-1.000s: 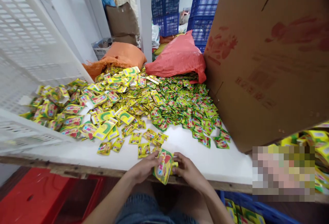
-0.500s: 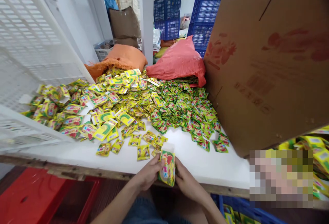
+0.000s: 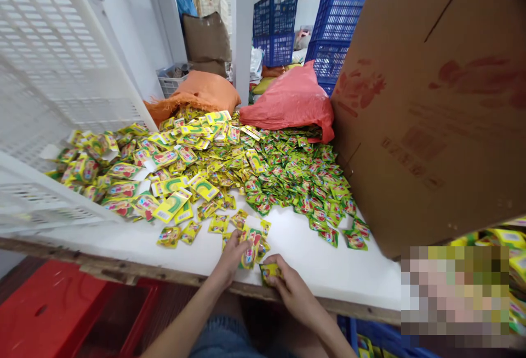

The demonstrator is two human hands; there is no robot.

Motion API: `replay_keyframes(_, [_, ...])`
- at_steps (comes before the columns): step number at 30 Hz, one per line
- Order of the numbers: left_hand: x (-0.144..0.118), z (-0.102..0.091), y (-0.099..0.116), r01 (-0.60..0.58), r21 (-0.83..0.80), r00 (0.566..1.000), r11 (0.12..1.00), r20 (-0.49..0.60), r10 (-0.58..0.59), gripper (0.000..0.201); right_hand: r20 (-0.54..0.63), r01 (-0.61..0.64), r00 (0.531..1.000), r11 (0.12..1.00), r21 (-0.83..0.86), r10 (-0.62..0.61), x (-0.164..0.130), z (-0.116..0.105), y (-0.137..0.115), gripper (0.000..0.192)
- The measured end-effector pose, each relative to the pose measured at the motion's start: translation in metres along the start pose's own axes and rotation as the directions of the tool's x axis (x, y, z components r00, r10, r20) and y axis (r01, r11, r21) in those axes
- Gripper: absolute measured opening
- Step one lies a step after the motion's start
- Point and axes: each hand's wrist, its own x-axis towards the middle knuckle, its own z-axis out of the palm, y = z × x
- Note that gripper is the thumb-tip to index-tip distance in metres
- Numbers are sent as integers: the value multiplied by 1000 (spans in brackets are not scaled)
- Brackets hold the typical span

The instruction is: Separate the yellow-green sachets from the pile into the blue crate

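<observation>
The left hand (image 3: 230, 253) had its fingers (image 3: 240, 244) closed round a small stack of yellow-and-green foil sachets (image 3: 250, 248), held on edge with its long axis running up and away from the body, over the near part of the white tabletop (image 3: 312, 259). The right hand (image 3: 287, 281) lay just beside it, a little nearer the body and to the right, its fingertips (image 3: 274, 264) pinching a single small yellow sachet (image 3: 269, 273) right at the table's worn wooden front edge (image 3: 123, 273). The single sachet sat just below and to the right of the stack, close but not clearly touching it; the right hand was the nearer one to it.

Loose yellow sachets (image 3: 193, 229) lay scattered just beyond the left hand. Farther back spread a wide heap of yellow and green sachets (image 3: 263, 166), with a white plastic crate (image 3: 49, 84) tilted at the left, a large brown cardboard box (image 3: 431, 111) at the right, and orange (image 3: 205, 92) and red sacks (image 3: 291, 98) behind.
</observation>
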Motion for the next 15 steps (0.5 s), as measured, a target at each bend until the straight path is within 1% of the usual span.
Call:
replay_keyframes(1, [1,1,-3,17,1,1000,1000,-3,-17,42,-29,-4,1000,1000,10,4,1,-3,1,18])
replay_keyframes(3, [1,3,-8,41,35,999,999,-22,-40,50,-156,-26,987,999,31,31,6,-13,0,17])
replay_keyframes(5, [-1,4,-11,41,98,999,994,-7,-40,57,-320,-21,947,999,34,31,15,-25,-9,19])
replay_keyframes(7, [-3,5,-13,21,152,995,988,91,-35,59,-426,29,904,1000,3,-25,28,-33,-23,21])
replay_keyframes(8, [-4,4,-14,8,169,987,986,157,-35,58,-446,65,892,998,-24,-68,35,-35,-30,20])
replay_keyframes(9, [-5,3,-14,-4,181,976,983,216,-36,57,-440,101,891,993,-56,-116,42,-36,-37,19])
replay_keyframes(11, [-6,1,-14,-20,199,960,980,279,-37,55,-352,172,912,975,-138,-211,52,-34,-45,14])
replay_keyframes(13, [-5,-2,-16,-32,207,962,978,272,-26,57,-216,219,938,948,-232,-269,57,-31,-49,13])
replay_keyframes(15, [-4,-5,-17,-49,211,973,976,231,-1,60,-112,224,955,917,-330,-274,57,-28,-50,16])
